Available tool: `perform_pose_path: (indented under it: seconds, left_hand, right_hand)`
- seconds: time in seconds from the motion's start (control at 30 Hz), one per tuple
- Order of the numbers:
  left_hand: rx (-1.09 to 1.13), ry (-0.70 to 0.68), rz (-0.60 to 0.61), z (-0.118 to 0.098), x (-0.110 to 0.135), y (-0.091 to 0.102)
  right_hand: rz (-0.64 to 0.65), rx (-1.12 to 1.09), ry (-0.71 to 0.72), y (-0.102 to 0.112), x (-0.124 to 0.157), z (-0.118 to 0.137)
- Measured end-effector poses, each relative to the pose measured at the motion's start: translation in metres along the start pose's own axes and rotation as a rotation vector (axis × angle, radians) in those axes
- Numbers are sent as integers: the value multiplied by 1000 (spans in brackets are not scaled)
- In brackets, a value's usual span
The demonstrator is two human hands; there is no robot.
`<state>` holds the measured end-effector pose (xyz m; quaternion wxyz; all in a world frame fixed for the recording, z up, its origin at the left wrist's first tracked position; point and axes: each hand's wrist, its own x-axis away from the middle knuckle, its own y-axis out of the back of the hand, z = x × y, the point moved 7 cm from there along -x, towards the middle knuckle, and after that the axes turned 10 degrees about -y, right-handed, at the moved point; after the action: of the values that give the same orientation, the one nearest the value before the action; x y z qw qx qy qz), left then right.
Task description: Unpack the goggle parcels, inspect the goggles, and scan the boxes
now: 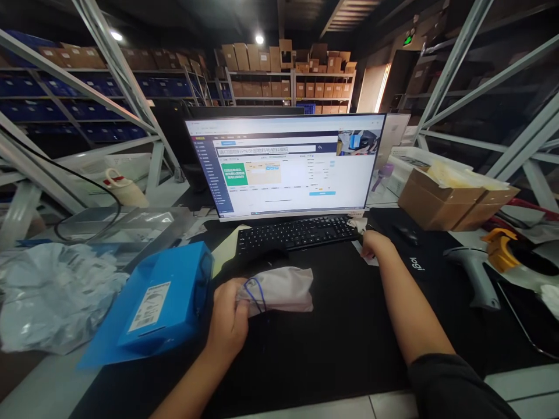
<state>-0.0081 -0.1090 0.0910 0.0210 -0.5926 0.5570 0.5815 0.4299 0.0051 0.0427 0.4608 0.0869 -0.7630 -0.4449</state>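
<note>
My left hand [229,319] is closed on one end of a small pale pouch [282,289] with a blue cord loop, which lies on the black desk mat [314,343]. My right hand [372,243] reaches forward to the right end of the black keyboard [297,233], fingers curled beside a crumpled scrap of paper [357,224]; what it holds, if anything, is hidden. A blue box with a white label [163,302] lies just left of my left hand. The monitor [286,166] stands lit behind the keyboard.
Crumpled clear plastic bags [52,294] lie at the left. A black mouse [407,234], an open cardboard box [454,198] and a grey barcode scanner [474,270] sit at the right. Metal shelving with cartons and blue bins surrounds the desk.
</note>
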Motion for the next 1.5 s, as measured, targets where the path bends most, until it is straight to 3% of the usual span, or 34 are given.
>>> perform_pose_path:
  seconds: [0.17,0.33,0.47,0.63,0.8,0.97,1.07,1.23,1.3,1.37,1.5]
  left_hand:
    - [94,109,-32,16,4,0]
    - [123,183,-62,23,6,1]
    - [144,173,-63,24,8,-1]
    - [155,164,-80,27,11,-2]
    - [143,100,-75,25,11,-1]
    - [26,-86,37,7,4,-6]
    - [35,-149,110,-4,-2,-9]
    - [-3,-193,17,-23,-6,3]
    - [-35,-245,-72,-36,-5,12]
    - [-77,-312,-173,-51,-1,23]
    - [-157,-433,-333,-76,7,39]
  right_hand:
    - [-81,-49,86,6,6,-2]
    - [-188,-144,305,16,26,11]
    - [-248,-234,576,14,60,56]
    - [-270,-280,824,-15,99,121]
    - [-283,-324,980,-34,112,148]
    - [-171,-318,1112,-45,116,156]
    - [-153,-352,1129,-38,113,151]
    - [-340,-499,1086,1,122,123]
    - [-413,-540,1094,13,146,109]
    - [-421,-565,1205,15,186,100]
    - [-327,-516,1759,-13,292,85]
